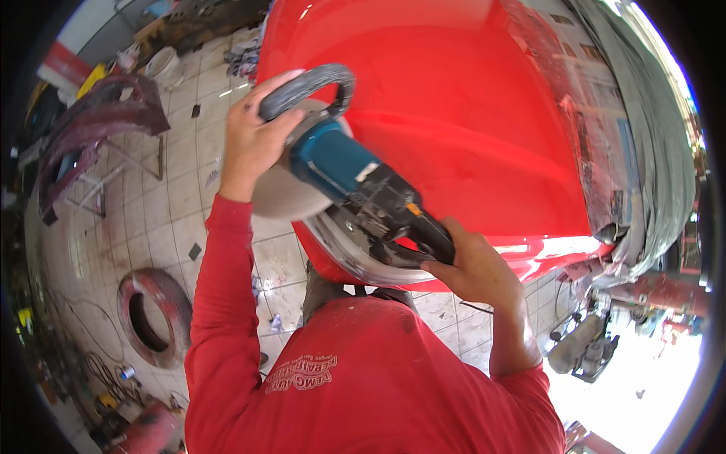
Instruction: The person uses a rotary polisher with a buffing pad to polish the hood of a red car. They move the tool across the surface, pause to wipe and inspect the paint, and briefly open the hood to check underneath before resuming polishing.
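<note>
Nearest is the person's red long-sleeved cloth shirt [355,386]. Past it sits the big, shiny, red painted car hood [454,144], with a clear, curved headlight [340,246] at its front corner. Over that corner is the blue and black power polisher [329,155], slanting from upper left to lower right. Its round, pale, flat pad [283,193] sticks out past the hood's edge; I cannot tell if it touches the paint. To do this well, I think, bring the pad over the hood, lay it flat, press softly and go slowly in even rows. Take extra care by the headlight and the edges, where a spinning pad could catch. A firm hold with both hands should help it run steady. The left hand [261,132] curls around the tool's black loop handle [325,74], its arm reaching well forward. The right hand [480,265] wraps the tool's black back end, with the elbow bent and the forearm bare.
</note>
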`<state>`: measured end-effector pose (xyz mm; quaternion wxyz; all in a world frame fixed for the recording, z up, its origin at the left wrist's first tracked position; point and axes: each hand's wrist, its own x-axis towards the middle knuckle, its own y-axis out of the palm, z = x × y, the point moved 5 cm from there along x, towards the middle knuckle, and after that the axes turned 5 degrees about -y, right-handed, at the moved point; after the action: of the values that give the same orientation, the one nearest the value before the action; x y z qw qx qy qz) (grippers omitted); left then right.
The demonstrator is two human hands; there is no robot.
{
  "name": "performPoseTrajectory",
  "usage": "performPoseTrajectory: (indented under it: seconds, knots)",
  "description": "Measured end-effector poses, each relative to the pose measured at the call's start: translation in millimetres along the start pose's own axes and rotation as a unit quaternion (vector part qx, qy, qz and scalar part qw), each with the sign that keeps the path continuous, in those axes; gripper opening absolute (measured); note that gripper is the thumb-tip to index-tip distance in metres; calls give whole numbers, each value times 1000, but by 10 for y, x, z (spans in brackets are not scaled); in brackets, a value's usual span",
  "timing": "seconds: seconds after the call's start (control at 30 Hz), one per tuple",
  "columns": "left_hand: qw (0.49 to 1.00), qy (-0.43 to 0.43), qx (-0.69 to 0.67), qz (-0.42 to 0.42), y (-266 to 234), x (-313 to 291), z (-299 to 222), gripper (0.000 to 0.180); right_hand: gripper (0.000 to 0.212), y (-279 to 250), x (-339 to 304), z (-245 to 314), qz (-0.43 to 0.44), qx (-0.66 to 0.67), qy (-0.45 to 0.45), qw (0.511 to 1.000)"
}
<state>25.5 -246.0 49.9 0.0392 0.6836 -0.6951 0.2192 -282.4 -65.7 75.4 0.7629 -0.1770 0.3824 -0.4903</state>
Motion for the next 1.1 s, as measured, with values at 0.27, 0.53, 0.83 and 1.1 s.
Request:
performPoseTrajectory:
  seconds: [0.27,0.53,0.83,1.1]
  knots:
    - [998,6,-47,28,754,-284,-443,52,41,-63,-676,-574,-56,10,53,997]
    - [955,114,-147,230,2776,-345,-1382,51,42,-123,-2183,-1308,-232,117,197,945]
    - [855,202,-245,410,5189,-458,-2368,45,41,-314,-3025,-1915,-412,152,327,837]
    - [892,232,-192,339,4474,-623,-2161,48,47,15,-2943,-1838,-370,180,308,858]
